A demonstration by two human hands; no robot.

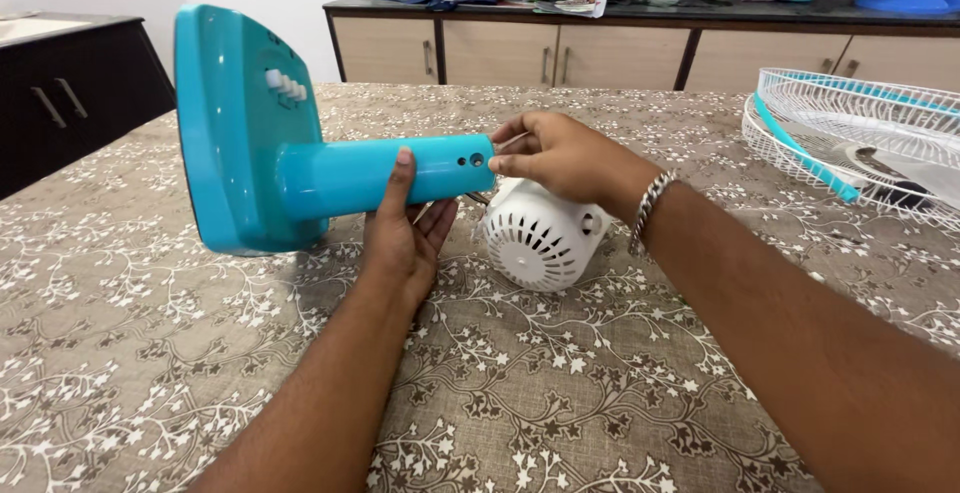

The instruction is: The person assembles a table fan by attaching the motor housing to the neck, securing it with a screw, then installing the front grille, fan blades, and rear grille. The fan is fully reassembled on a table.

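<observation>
A turquoise fan base with its round neck [300, 168] lies on its side above the patterned tablecloth. My left hand [405, 228] grips the neck from below, thumb on top. My right hand [560, 158], with a metal bracelet at the wrist, pinches something small, perhaps a wire or screw, at the open end of the neck near two small holes. I cannot tell exactly what it pinches. A white vented motor housing [540, 238] rests on the cloth just under my right hand. White switch buttons [285, 85] show on the base.
White wire fan guards with a turquoise band [850, 133] and a dark tool lie at the table's right edge. A beige cabinet [560, 53] with clutter on top stands behind, and a dark cabinet [70, 93] stands at the left.
</observation>
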